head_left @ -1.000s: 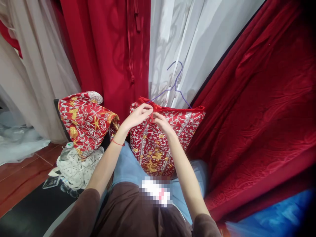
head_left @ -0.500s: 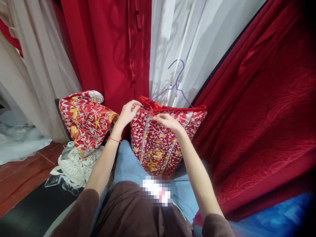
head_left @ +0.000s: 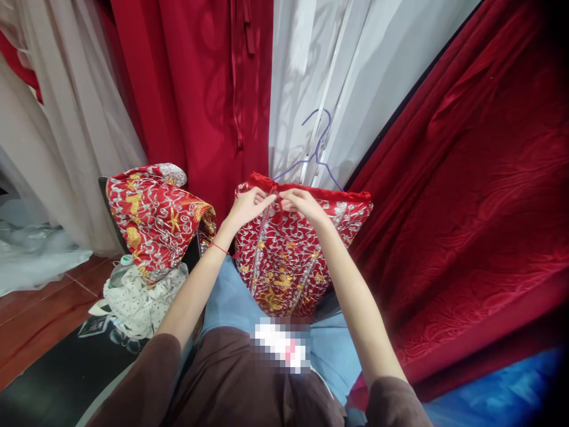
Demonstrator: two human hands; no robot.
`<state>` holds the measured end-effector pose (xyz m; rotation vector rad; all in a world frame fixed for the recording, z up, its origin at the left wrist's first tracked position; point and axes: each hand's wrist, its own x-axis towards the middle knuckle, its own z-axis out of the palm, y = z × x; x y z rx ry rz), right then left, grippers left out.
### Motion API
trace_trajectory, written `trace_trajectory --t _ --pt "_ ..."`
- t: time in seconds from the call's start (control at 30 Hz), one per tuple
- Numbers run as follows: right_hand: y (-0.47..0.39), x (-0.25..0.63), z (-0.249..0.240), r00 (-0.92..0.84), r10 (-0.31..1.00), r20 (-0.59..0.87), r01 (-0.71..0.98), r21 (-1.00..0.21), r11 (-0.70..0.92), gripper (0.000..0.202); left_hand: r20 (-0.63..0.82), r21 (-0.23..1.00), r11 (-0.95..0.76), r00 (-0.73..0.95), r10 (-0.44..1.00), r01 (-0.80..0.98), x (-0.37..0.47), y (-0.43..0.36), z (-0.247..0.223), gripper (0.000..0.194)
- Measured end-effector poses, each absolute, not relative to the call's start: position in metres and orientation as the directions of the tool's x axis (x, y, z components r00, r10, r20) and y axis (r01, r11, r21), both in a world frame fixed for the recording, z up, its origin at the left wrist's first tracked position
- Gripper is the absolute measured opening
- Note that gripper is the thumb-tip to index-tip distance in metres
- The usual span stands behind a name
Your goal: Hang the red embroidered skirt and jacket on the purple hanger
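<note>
A red embroidered garment, with silver scrolls and gold motifs, stands between my knees. A purple wire hanger rises from its red top edge. My left hand is closed at that edge, its fingertips pinching a thin red ribbon. From the other side my right hand pinches the same ribbon, its fingertips almost meeting those of the left. The fingers partly hide the ribbon and where it joins the garment.
A matching embroidered piece drapes over a dark support at left. Below it, a dotted white cloth and sunglasses lie on a black surface. Red curtains hang behind, and red patterned fabric fills the right side.
My left hand has moved right along the top edge, close to my right hand. My right hand has risen slightly. The garment and hanger have barely shifted.
</note>
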<state>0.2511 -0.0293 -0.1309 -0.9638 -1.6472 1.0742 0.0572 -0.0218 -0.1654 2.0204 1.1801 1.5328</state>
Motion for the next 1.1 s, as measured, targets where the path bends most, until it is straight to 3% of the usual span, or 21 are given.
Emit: trace_trajectory --t 0.23,0.47,0.73,0.83,0.9,0.97,1.03,1.1 --pt "-0.019 0.237 -0.138 -0.291 0.865 0.409 0.131 -0.878 0.459 0.038 0.715 0.663 -0.697 0.047 0.698 0.275 0.066 -0.013 -0.162 0.018" --pt "-0.02 0.233 -0.138 -0.26 0.909 0.326 0.128 -0.921 0.367 0.03 0.715 0.679 -0.712 0.06 0.697 0.177 0.069 -0.018 -0.162 0.009" --pt "-0.017 0.241 -0.148 -0.123 0.887 0.445 0.092 -0.885 0.456 0.029 0.615 0.785 -0.616 0.036 0.787 0.058 0.061 -0.015 -0.169 0.011" --pt "-0.016 0.248 -0.148 -0.183 0.912 0.367 0.03 -0.925 0.378 0.031 0.581 0.813 -0.582 0.113 0.806 -0.02 0.05 -0.016 -0.168 0.007" --pt "-0.017 0.255 -0.147 -0.207 0.936 0.285 0.089 -0.947 0.308 0.03 0.555 0.816 -0.576 0.217 0.803 0.045 0.039 -0.021 -0.166 0.009" --pt "-0.021 0.263 -0.146 -0.229 0.938 0.259 0.259 -0.913 0.315 0.027 0.535 0.776 -0.582 0.235 0.812 0.243 0.028 -0.028 -0.164 0.011" --pt "-0.026 0.269 -0.144 -0.342 0.904 0.256 0.391 -0.836 0.385 0.022 0.595 0.7 -0.552 0.058 0.802 0.454 0.024 -0.036 -0.16 0.012" --pt "-0.032 0.271 -0.142 -0.492 0.833 0.254 0.369 -0.806 0.463 0.025 0.709 0.649 -0.529 -0.184 0.68 0.547 0.028 -0.043 -0.155 0.01"
